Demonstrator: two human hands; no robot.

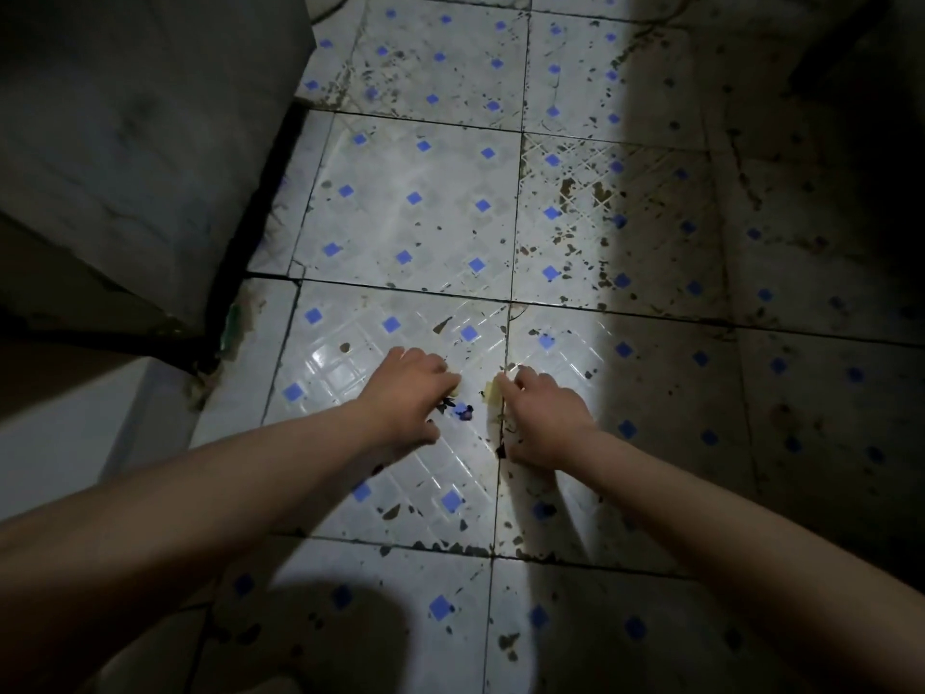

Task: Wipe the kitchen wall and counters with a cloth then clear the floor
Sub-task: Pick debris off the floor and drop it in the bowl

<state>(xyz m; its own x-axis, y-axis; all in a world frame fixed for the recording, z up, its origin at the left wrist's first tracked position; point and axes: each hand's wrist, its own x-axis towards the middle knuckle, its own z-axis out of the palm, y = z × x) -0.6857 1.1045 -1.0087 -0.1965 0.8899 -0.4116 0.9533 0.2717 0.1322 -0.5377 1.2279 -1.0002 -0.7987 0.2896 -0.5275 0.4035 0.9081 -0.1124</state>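
Both my arms reach down to a dirty white floor [415, 227] tiled with small blue squares. My left hand [408, 393] has its fingers curled and pinches a small pale scrap [455, 390] at its fingertips. My right hand [543, 418] pinches a small yellowish scrap [491, 393] just to the right of it. Between the two hands lie dark bits of debris [458, 410] on the tile. No cloth is in view.
A grey cabinet or appliance [140, 122] stands at the left, with a white ledge [75, 418] below it. Dark specks and stains cover the tiles, thickest at the right [585, 197]. The right side of the floor lies in deep shadow.
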